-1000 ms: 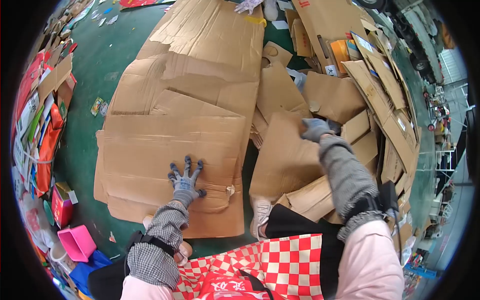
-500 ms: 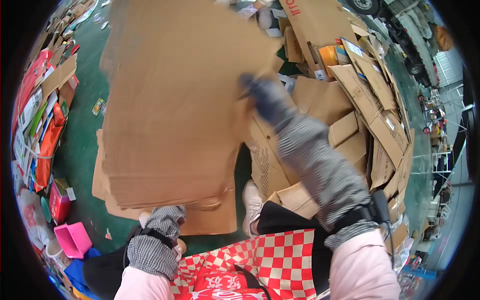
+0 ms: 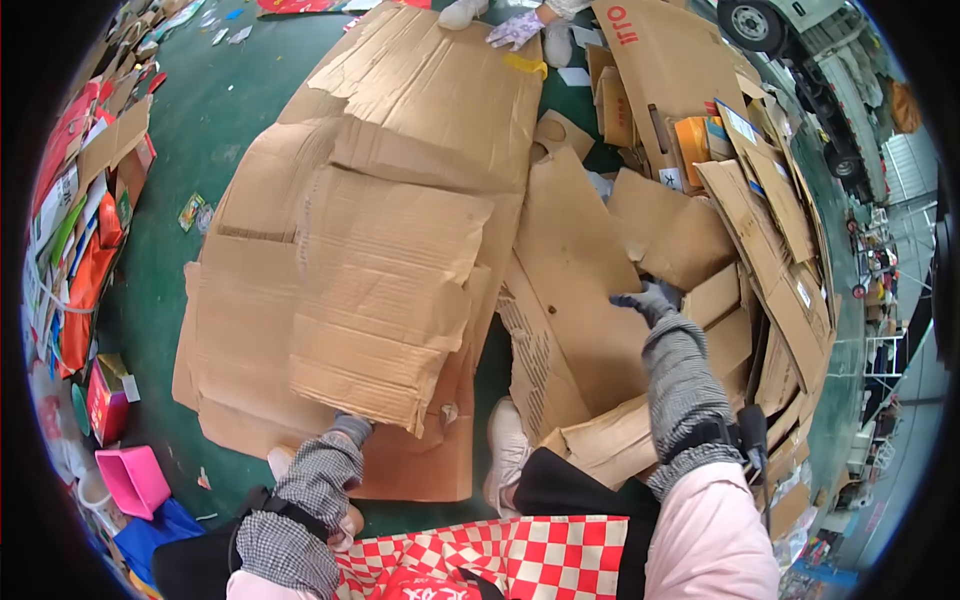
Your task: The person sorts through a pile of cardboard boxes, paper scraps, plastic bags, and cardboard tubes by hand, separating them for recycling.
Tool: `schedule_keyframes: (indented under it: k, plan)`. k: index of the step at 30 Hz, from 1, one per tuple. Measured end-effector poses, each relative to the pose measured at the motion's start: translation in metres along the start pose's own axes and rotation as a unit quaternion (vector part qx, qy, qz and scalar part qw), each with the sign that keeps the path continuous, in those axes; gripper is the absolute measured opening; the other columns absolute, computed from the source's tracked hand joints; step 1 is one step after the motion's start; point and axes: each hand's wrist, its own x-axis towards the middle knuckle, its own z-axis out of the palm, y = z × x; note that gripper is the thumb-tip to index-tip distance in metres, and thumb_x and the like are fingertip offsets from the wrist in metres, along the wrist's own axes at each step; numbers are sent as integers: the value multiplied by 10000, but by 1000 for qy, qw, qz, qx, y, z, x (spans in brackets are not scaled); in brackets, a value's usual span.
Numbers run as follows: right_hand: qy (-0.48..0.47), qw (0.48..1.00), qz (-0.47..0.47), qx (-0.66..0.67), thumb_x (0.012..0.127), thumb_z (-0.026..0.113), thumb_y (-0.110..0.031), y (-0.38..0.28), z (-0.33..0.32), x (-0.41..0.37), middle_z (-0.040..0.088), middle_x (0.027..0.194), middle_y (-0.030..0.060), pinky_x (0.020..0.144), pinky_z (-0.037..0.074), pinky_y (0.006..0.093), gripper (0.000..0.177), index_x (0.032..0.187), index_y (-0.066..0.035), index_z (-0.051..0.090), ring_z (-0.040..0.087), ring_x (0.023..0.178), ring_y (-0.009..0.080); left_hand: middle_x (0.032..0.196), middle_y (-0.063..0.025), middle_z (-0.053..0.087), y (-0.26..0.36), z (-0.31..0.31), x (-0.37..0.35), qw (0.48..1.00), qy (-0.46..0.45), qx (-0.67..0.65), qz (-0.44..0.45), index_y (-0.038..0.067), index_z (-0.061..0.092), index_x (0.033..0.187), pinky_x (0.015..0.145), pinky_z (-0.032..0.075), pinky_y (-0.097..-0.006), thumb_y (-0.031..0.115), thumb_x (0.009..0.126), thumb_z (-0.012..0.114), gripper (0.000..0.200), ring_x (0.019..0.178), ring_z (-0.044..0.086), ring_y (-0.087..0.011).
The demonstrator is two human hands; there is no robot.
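Observation:
A torn, flattened cardboard sheet [image 3: 385, 290] lies on top of a stack of flattened cardboard [image 3: 245, 320] in front of me. My left hand [image 3: 353, 428], gloved, is at the sheet's near edge; its fingers are hidden beneath the cardboard. My right hand [image 3: 655, 302], in a dark grey glove, is over the loose cardboard pile [image 3: 590, 290] on the right. Its fingers are apart and nothing shows in them.
Another person's gloved hand [image 3: 515, 30] touches the stack's far end, beside their shoes. Bundled packaging [image 3: 90, 240] and a pink bin [image 3: 135, 482] stand at left on the green floor [image 3: 180, 300]. A truck [image 3: 790, 60] stands at back right.
The large sheet that filled the middle has come down onto the stack, uncovering the far end. My right hand has let go of it and moved right and toward me.

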Motion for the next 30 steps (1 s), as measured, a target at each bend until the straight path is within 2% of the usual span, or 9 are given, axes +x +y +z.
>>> schedule_keyframes:
  k: [1,2,8,12,16,23,25,27,30]
  plan:
    - [35,999,-7,-17,596,772,-210,-15,-8,-20,637,804,40,622,466,241,398,911,-15,629,589,710,128,1302,-167,339,0,2,0,1000,0,-4,-2,159,273,1291,943,303,-469,379,708,585,697,1158,362,-364]
    - [-21,995,17,97,614,761,-179,-8,-22,-19,633,841,49,644,466,248,390,936,-14,616,585,727,129,1300,-167,340,0,0,0,1000,4,-4,0,156,275,1289,941,304,-469,380,709,583,694,1156,364,-364]
    - [183,961,-133,158,660,722,-70,-80,-92,-144,624,890,49,723,466,246,355,985,-13,593,580,790,117,1293,-172,344,-3,8,1,1000,13,-18,-12,140,289,1276,932,313,-467,387,712,576,679,1142,378,-362]
    - [190,926,-289,149,737,660,-102,-168,-97,-194,604,960,73,759,462,271,331,1034,-1,554,571,858,149,1289,-175,347,-3,7,1,999,18,-27,-12,129,299,1268,926,319,-465,391,714,571,670,1132,387,-360]
    - [-13,882,-359,307,788,596,-114,-305,-79,-230,576,1019,105,774,465,293,397,1147,-1,469,577,899,199,1284,-178,350,-8,7,2,999,18,-36,-13,119,308,1259,920,325,-464,396,717,566,662,1123,396,-359]
    - [-165,907,-377,93,841,534,-170,-419,-51,-147,514,1152,78,854,442,333,401,1205,-42,426,526,1013,189,1276,-184,356,-13,12,4,999,11,-42,-14,100,325,1244,910,336,-461,404,721,558,649,1107,411,-357]
    - [-180,864,-424,205,815,570,-282,-448,-35,-207,547,1102,119,858,442,322,455,1172,-28,447,553,970,204,1274,-186,357,-14,14,1,999,8,-49,-13,95,329,1240,907,339,-460,406,722,555,645,1102,416,-356]
    - [-112,849,-504,116,841,526,-310,-463,-44,-229,573,1048,105,810,463,308,422,1124,-1,479,570,928,188,1271,-187,358,-16,15,0,998,7,-53,-15,89,334,1236,904,342,-460,409,723,553,642,1097,420,-356]
    - [-134,856,-441,235,829,536,-337,-468,-36,-218,567,1057,113,814,463,318,462,1151,-15,456,578,903,196,1268,-189,361,-17,19,-3,998,7,-59,-17,81,341,1229,900,346,-459,412,725,549,638,1090,427,-355]
